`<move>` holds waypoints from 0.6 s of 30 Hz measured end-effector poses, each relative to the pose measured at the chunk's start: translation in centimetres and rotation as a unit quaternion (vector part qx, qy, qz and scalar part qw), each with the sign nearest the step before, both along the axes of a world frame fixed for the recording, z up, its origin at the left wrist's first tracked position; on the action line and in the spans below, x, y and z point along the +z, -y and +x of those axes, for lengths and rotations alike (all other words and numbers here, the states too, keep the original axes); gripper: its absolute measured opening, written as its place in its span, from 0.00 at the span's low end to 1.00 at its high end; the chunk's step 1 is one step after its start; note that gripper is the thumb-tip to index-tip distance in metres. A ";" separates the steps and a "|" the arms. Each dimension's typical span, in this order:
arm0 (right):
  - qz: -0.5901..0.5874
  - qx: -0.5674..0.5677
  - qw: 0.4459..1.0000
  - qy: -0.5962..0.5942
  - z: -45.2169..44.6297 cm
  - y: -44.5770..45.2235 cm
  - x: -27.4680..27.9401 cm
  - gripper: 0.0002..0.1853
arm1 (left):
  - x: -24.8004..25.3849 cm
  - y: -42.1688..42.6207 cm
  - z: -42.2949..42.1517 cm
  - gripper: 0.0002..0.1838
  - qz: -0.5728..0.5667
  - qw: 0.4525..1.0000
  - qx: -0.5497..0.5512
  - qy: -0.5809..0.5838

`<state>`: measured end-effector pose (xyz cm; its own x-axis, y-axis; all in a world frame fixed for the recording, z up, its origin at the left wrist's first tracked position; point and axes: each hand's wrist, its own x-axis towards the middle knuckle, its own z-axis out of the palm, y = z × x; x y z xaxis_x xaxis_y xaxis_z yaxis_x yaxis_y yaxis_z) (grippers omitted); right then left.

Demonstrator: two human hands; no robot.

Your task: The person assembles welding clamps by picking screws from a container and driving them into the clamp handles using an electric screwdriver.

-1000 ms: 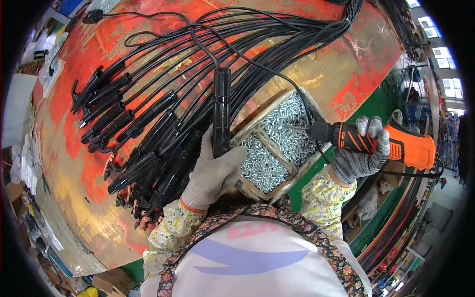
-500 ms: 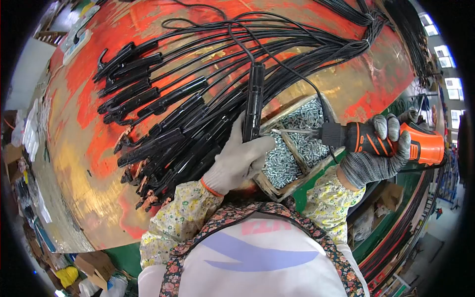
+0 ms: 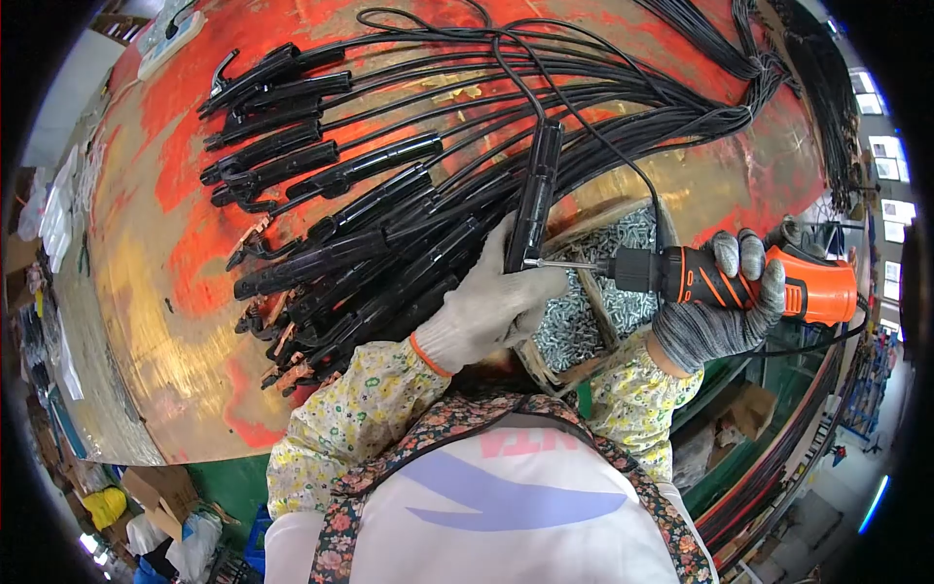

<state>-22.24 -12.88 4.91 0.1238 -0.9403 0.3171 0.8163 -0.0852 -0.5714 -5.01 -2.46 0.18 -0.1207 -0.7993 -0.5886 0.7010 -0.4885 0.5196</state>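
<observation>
My left hand (image 3: 486, 310), in a pale glove, is closed round a black electrode holder (image 3: 538, 190) tilted slightly right, its cable leaving the top. My right hand (image 3: 725, 302), in a grey knit glove, grips an orange and black electric screwdriver (image 3: 812, 289) lying level. The screwdriver's thin bit (image 3: 574, 265) points left and its tip meets the side of the holder's lower end. Beneath both hands sits a wooden box (image 3: 605, 310) of small silvery screws (image 3: 564, 336), split by a divider. The holder's lowest end is partly hidden by my left fingers.
Several more black electrode holders (image 3: 331, 258), some with copper jaws, lie piled on the red-and-tan worktable (image 3: 146, 321) to the left. Their black cables (image 3: 671, 107) run to a tied bundle at the upper right. A white power strip (image 3: 173, 41) lies at the far left corner.
The screwdriver has come left, and its bit now meets the electrode holder. The held holder leans more to the right. The whole view has shifted somewhat.
</observation>
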 end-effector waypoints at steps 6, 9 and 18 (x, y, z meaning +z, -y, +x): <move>-0.008 -0.004 1.000 -0.011 0.1 -0.3 0.3 0.28 | -0.1 0.2 -0.1 0.51 0.010 1.000 0.002 0.002; -0.010 -0.017 1.000 -0.019 -0.4 0.1 -0.4 0.29 | 0.0 0.1 -0.2 0.46 0.034 0.999 0.003 0.007; -0.022 0.018 0.999 -0.031 0.2 -0.9 -0.3 0.24 | -0.3 0.1 -0.1 0.47 0.027 1.000 0.001 0.010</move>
<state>-22.02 -11.94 4.65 0.1771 -0.9206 0.3479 0.7829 -0.0825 -0.6167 -5.15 -2.51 -0.14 -0.1073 -0.7662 -0.6336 0.6914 -0.5155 0.5063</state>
